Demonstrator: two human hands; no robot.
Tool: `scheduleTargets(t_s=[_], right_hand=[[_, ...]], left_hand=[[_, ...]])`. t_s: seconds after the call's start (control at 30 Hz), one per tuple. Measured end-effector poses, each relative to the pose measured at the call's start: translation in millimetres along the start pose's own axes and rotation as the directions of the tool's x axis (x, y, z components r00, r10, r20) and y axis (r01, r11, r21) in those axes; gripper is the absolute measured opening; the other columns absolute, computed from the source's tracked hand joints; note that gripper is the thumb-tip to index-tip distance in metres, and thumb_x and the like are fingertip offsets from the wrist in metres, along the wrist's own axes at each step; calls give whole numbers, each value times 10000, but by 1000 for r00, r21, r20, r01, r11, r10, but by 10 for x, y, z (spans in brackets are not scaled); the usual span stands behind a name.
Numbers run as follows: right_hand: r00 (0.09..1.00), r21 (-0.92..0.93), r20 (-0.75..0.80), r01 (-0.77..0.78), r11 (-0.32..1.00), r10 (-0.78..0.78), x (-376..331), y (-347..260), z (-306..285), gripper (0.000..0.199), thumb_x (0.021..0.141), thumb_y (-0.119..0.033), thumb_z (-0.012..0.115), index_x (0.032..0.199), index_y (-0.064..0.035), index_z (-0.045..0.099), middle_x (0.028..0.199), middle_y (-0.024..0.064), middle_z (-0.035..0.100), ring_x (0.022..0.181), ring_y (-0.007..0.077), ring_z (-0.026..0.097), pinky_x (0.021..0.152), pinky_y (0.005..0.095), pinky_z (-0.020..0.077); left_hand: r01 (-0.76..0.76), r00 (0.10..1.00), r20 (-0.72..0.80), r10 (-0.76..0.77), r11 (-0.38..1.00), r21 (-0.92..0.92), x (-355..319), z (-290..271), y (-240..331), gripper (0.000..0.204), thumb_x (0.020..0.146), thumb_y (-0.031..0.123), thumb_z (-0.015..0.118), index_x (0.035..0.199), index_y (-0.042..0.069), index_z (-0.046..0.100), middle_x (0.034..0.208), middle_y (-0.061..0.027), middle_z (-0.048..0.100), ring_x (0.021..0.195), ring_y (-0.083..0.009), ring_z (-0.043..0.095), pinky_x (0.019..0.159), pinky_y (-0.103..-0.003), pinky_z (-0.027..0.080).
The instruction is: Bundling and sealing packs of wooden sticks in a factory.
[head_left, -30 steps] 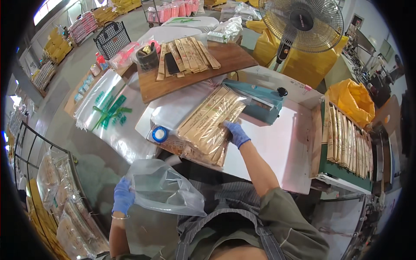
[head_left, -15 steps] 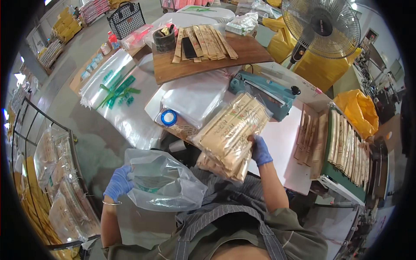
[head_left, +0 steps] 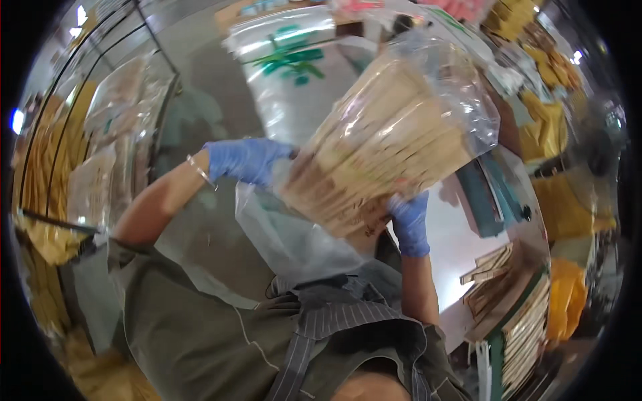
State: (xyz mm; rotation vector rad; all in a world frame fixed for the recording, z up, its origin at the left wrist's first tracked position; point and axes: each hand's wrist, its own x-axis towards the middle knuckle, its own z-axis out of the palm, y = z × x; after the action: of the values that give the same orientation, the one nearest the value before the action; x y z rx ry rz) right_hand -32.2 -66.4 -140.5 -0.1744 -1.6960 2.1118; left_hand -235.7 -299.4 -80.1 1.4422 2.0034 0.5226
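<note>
My right hand [head_left: 410, 224], in a blue glove, grips the lower right edge of a big clear-wrapped pack of brown paper sleeves [head_left: 381, 140]. The pack is tilted, its loose plastic end up at the right. My left hand [head_left: 244, 160], also gloved in blue, has its fingers closed on the rim of a large clear plastic bag [head_left: 287, 234], close beside the pack's lower left end. That bag hangs below the pack, over my apron. The pack's lower end is at the bag's mouth; how far inside it reaches I cannot tell. Left fingertips are partly hidden.
Beyond my hands lie clear plastic sheets [head_left: 294, 100] with green ties. On the right are a teal sealing machine [head_left: 485, 197], loose brown strips [head_left: 487, 271] and a row of upright brown sleeves [head_left: 525, 341]. A black metal rack [head_left: 157, 47] with wrapped packs stands left.
The view has turned to the left. My right hand has brought the pack left to the bag, and my left hand has come in toward the pack with the bag's rim.
</note>
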Motion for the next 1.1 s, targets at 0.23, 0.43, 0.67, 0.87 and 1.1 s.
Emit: scheduleTargets(t_s=[0.23, 0.43, 0.67, 0.87, 1.1], right_hand=[[954, -412, 257, -34, 910, 152, -425, 461, 108, 642, 654, -79, 680, 1212, -5, 371, 1039, 120, 576, 953, 174, 560, 802, 294, 461], [969, -298, 181, -107, 949, 166, -641, 785, 4, 675, 629, -87, 691, 1214, -2, 366, 1035, 100, 562, 962, 163, 526, 820, 306, 447], [950, -613, 309, 231, 755, -39, -330, 388, 249, 474, 627, -97, 660, 1076, -6, 536, 905, 167, 609, 801, 307, 611, 709, 354, 487], [979, -608, 181, 32, 794, 98, -185, 358, 591, 356, 621, -199, 715, 905, -45, 566, 770, 156, 619, 699, 331, 607, 603, 382, 489], [951, -612, 291, 104, 784, 101, -122, 623, 522, 311, 645, -195, 674, 911, -72, 572, 796, 190, 617, 725, 355, 605, 641, 409, 489]], left_hand=[[-145, 988, -62, 143, 989, -22, -8, -23, 65, 573, 724, 137, 651, 1257, 74, 451, 1142, -166, 540, 1023, -272, 538, 900, -352, 431], [-87, 994, -57, 91, 993, 80, 145, 87, 274, 767, 600, 66, 657, 1310, 45, 369, 1256, -194, 457, 1125, -304, 488, 955, -340, 398], [39, 999, -16, -36, 924, 382, 201, -73, 859, 812, 591, 46, 650, 1340, 63, 335, 874, -198, 610, 746, -344, 615, 674, -386, 512], [52, 895, -422, 147, 903, 426, 479, -282, 469, 206, 737, 81, 592, 942, 65, 590, 786, -190, 596, 710, -288, 632, 588, -386, 486], [77, 773, -617, 149, 943, 324, 751, -54, 319, 552, 592, 85, 725, 1103, 8, 529, 890, -138, 631, 814, -292, 611, 726, -331, 503]])
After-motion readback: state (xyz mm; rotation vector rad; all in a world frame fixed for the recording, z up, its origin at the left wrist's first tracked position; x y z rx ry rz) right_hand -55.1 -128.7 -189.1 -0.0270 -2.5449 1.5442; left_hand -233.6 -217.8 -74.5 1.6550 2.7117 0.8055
